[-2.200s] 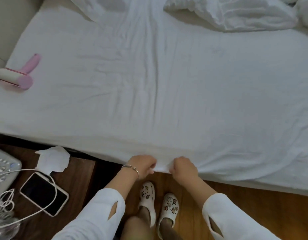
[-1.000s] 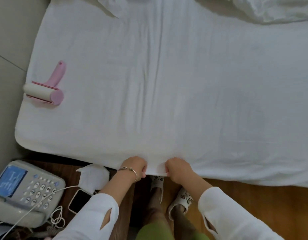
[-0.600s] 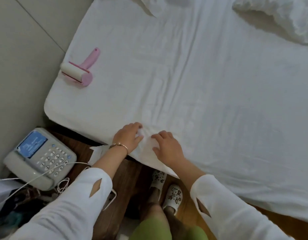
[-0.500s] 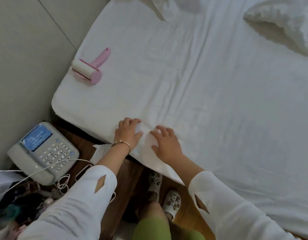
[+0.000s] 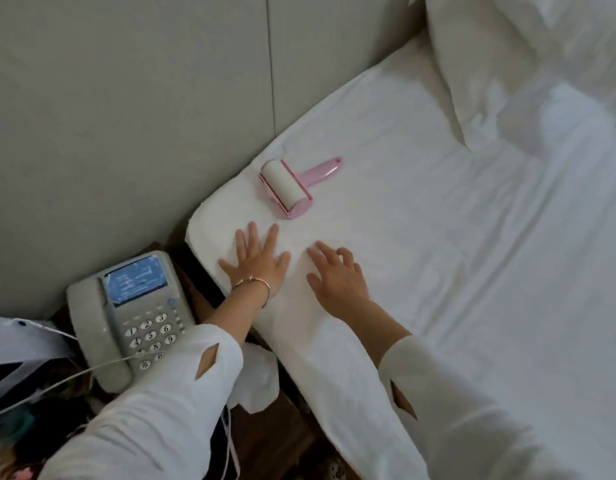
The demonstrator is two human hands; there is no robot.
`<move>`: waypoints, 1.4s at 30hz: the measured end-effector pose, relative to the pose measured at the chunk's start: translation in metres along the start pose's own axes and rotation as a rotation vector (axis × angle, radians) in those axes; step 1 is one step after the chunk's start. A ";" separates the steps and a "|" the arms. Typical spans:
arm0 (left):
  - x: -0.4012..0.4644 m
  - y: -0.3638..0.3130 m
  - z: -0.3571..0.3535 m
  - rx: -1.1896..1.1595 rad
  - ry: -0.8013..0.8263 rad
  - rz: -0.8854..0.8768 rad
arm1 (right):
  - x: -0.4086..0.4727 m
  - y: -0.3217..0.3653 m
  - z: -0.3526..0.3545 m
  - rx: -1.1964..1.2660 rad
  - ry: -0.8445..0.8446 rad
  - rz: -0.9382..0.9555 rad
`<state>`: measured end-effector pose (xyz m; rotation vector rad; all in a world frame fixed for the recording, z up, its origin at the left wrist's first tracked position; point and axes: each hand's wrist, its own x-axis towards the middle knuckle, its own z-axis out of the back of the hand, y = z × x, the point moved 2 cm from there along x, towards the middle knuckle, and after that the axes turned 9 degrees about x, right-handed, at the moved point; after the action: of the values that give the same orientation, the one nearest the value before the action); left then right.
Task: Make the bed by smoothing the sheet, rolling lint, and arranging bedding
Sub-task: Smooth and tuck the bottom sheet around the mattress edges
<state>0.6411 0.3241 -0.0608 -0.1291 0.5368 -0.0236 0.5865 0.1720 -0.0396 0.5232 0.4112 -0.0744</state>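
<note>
Grey wall panels (image 5: 126, 98) back the corner of a bed covered by a white sheet (image 5: 438, 254), which lies fairly flat with faint creases running across it. Both hands are spread open, palms down, gripping nothing: the left hand (image 5: 256, 263) presses flat on the sheet near the bed's corner, fingers fanned, with a thin bracelet (image 5: 252, 281) at the wrist; the right hand (image 5: 337, 275) rests just beside it, apart from it, its fingers slightly curled against the fabric. White sleeves (image 5: 168, 403) with slit openings cover both forearms. A pink lint roller (image 5: 292, 185) lies on the sheet just beyond the left hand's fingertips, untouched, its white roll toward the bed's corner and its handle pointing away toward the middle of the bed. A rumpled white pillow (image 5: 500, 64) and more bunched bedding sit at the top right. Beside the bed, on a dark wooden nightstand (image 5: 275, 424), stands a grey desk telephone (image 5: 133, 313) with a blue screen and number keys, a white cable (image 5: 57, 379) crossing its lower edge. A crumpled white tissue (image 5: 256, 382) lies between the nightstand and the mattress edge.
</note>
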 end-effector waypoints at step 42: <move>0.140 0.058 0.093 -0.521 -0.496 0.478 | 0.302 0.069 0.092 0.031 -0.229 0.377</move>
<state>0.8083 0.3846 -0.0609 -0.4973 0.0561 0.6047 0.9085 0.1962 -0.0560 0.6075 0.0838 0.2216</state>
